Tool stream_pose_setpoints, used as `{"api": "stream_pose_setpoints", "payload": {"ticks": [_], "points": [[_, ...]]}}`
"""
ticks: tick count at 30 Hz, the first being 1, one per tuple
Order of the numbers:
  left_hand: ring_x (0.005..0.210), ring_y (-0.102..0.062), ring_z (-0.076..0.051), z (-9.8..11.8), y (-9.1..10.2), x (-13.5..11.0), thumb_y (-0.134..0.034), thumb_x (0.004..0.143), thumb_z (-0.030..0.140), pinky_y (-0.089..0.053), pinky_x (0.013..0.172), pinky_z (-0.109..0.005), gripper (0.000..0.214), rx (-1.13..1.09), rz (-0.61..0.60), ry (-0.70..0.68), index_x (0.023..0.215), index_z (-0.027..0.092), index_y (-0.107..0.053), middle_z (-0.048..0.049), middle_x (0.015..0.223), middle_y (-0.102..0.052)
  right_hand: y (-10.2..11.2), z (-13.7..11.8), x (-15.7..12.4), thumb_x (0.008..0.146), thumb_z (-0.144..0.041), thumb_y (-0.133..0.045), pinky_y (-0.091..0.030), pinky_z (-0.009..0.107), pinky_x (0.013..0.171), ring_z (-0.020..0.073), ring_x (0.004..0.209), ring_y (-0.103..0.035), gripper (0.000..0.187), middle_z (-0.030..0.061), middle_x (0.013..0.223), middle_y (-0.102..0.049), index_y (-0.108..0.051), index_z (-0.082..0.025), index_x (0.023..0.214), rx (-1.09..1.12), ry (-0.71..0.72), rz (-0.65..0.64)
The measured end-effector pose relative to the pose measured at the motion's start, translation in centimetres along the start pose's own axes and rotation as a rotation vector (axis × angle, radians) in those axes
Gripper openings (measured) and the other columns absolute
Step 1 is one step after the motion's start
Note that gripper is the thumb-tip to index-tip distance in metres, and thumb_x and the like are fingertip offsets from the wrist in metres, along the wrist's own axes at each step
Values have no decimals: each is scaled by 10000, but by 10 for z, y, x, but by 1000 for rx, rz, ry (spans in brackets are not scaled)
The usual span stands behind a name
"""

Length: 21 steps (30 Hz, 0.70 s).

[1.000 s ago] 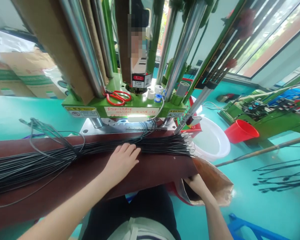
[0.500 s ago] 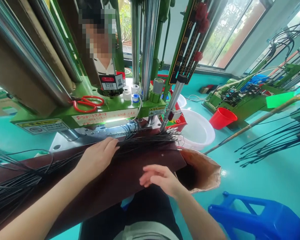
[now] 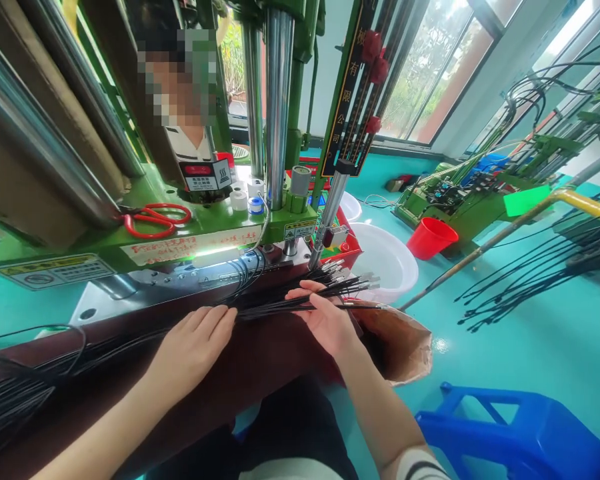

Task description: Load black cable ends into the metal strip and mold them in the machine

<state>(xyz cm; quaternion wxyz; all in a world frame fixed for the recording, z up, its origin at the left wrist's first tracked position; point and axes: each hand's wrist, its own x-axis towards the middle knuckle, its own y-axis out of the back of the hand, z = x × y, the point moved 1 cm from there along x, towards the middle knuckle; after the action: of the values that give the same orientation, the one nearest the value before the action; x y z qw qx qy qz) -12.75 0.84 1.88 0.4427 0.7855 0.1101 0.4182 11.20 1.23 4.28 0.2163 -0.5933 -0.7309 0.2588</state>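
Note:
A bundle of thin black cables (image 3: 267, 309) lies along the dark red-brown tabletop (image 3: 275, 353) before the green press, with pale metal tips at its right end. My left hand (image 3: 195, 343) is closed over the bundle, fingers pressed together and their tips hidden. Near the tipped ends, my right hand (image 3: 327, 323) is curled round some of the cables, thumb and forefinger at either side. More black cables (image 3: 25, 387) stretch away to the left along the table. Behind the bundle, several dark wires loop down from the metal mould (image 3: 215, 270).
Red-handled scissors (image 3: 157, 220) and tape rolls (image 3: 239, 199) sit on the green press bed (image 3: 90, 243). An open paper-lined box (image 3: 413, 347), a white basin (image 3: 403, 257), a red bucket (image 3: 433, 238) and a blue stool (image 3: 525, 427) stand to the right. Another person is behind the press.
My right hand has moved up and forward from above the table onto the cables' tipped ends. Some cables are now raised toward me. The left hand stays on the bundle; the view has shifted slightly.

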Motion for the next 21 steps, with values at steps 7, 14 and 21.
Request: {"api": "stream_pose_setpoints", "payload": {"ticks": [7,14,21], "points": [[715,-607,-181,-24,15,20,-432,836,183,-471,622,-289,156,-53,63,128,964,140,-511,-64,818,-625,7,12,-4,763,-370,-595,-489,337,673,200,713,-661,328,91,816,-690,-599,-128,984,-230,-343,-284],[761,-614,-166,-9,18,12,-433,834,202,-479,682,-271,154,-177,53,157,962,155,-504,-57,844,-626,-10,11,7,710,-340,-651,-377,428,937,227,1056,-559,439,78,1122,-618,-536,-229,1120,89,-115,-175],[599,-579,-134,39,27,-11,-319,835,137,-446,577,-229,239,-450,-273,117,863,189,-551,-28,674,-607,-1,-17,-1,805,-329,-554,-473,415,800,202,743,-656,221,39,772,-702,-637,-180,945,-8,60,53]]}}
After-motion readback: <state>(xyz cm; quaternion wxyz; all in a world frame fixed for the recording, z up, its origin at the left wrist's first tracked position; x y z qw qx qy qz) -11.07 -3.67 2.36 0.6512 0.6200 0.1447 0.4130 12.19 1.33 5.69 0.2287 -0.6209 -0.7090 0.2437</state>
